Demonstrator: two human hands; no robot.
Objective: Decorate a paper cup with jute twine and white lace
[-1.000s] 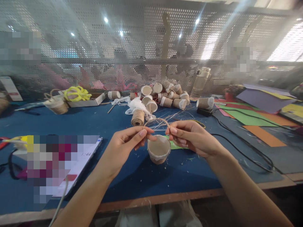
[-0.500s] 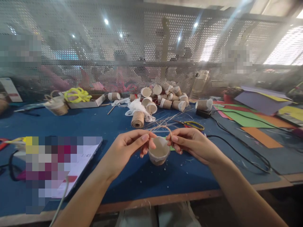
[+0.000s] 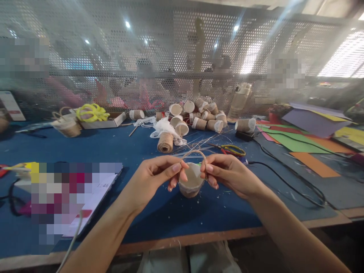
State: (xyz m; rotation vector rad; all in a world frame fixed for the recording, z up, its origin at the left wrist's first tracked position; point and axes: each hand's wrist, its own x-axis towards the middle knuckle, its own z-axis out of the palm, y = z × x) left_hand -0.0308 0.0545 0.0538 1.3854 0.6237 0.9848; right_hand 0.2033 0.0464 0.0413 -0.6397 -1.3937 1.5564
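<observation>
A short piece of brown twine (image 3: pixel 194 152) arches between my two hands, one end pinched in each. My left hand (image 3: pixel 163 174) closes thumb and fingers on its left end, and my right hand (image 3: pixel 224 170) grips the right end. Just below the arch stands a small cup (image 3: pixel 191 187), upright on the blue table, with a pale lining folded over its rim and brown wrapping lower down. My fingertips partly cover its rim on both sides. Beyond the cup lies a spool of twine (image 3: pixel 165 143) on its side.
Several wrapped cups (image 3: pixel 199 123) are heaped at the back. Pliers (image 3: pixel 231 149) with yellow and red handles lie right of centre, near black cables (image 3: pixel 295 185). Coloured paper (image 3: pixel 304 140) covers the right side. A tablet-like screen (image 3: pixel 96 201) lies at left; a basket-like cup (image 3: pixel 68 127) stands behind it.
Almost nothing differs. Both hands keep their pinch on the twine, and the arch stays over the cup; the view has shifted very slightly.
</observation>
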